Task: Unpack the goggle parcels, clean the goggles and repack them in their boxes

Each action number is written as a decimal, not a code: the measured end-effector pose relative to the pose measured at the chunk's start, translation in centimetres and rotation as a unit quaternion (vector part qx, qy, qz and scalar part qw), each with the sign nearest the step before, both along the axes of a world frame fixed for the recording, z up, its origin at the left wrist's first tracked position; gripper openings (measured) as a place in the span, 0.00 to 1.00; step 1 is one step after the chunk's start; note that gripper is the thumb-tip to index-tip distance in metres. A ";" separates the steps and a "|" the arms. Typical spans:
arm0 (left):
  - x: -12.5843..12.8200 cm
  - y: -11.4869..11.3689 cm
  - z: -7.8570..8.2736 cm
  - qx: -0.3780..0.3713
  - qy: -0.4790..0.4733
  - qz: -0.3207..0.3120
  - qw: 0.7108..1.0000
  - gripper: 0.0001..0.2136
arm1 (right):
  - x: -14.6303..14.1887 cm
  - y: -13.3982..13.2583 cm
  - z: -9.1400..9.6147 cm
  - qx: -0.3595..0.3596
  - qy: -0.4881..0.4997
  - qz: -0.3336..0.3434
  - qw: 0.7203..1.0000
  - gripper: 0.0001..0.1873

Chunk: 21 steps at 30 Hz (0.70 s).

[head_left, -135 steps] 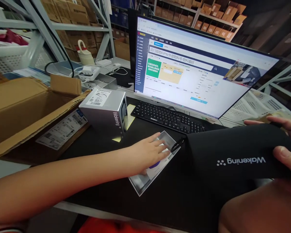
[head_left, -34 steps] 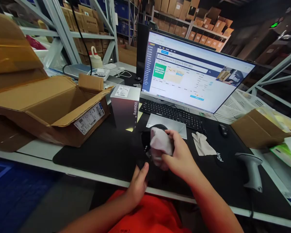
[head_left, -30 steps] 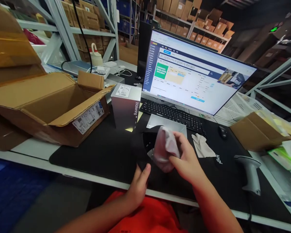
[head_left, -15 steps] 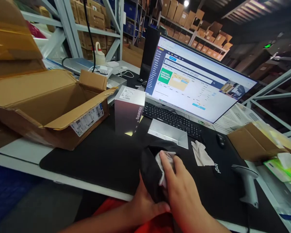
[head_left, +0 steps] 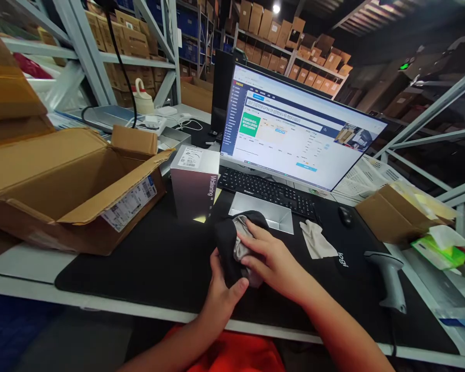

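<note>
A curved black item (head_left: 225, 243), its exact kind unclear, is held over the near part of the desk mat. My left hand (head_left: 220, 294) grips it from below and the left side, thumb toward me. With bent fingers my right hand (head_left: 269, 256) presses a crumpled grey cloth (head_left: 240, 232) against the inner side of the black item. The fingertips are partly sunk in the cloth's folds. Just beyond lies an open silver box lid or tray (head_left: 251, 204). To the right a pale cloth (head_left: 318, 240) lies flat on the mat.
An open cardboard box (head_left: 77, 206) stands left, beside a tall printed carton (head_left: 194, 186). Behind are a keyboard (head_left: 267, 191) and monitor (head_left: 287, 129). On the right lie a mouse (head_left: 344, 216), a barcode scanner (head_left: 389, 279), a small cardboard box (head_left: 387, 217) and a tissue pack (head_left: 437, 250).
Both hands have moved forward, up and slightly left with the black item and grey cloth. The black item now overlaps the silver tray's near edge. The camera view has shifted a little.
</note>
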<state>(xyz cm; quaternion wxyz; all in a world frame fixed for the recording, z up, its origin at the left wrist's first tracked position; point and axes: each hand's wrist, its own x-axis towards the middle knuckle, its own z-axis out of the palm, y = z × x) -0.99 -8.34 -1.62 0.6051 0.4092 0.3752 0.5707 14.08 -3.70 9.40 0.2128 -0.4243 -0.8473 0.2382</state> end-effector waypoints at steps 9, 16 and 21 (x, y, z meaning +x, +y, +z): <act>0.2 -0.5 -2.2 -0.016 0.056 0.011 0.998 0.47 | -4.6 -0.4 -1.1 0.131 -0.115 -0.099 0.980 0.17; -0.2 -0.2 -2.7 -0.026 0.023 0.019 0.999 0.42 | -3.1 -0.8 -1.0 0.083 -0.092 -0.040 0.992 0.21; 0.3 -0.4 -2.0 0.022 0.094 0.039 0.995 0.49 | -3.7 -1.1 -0.3 0.121 -0.116 -0.065 0.984 0.15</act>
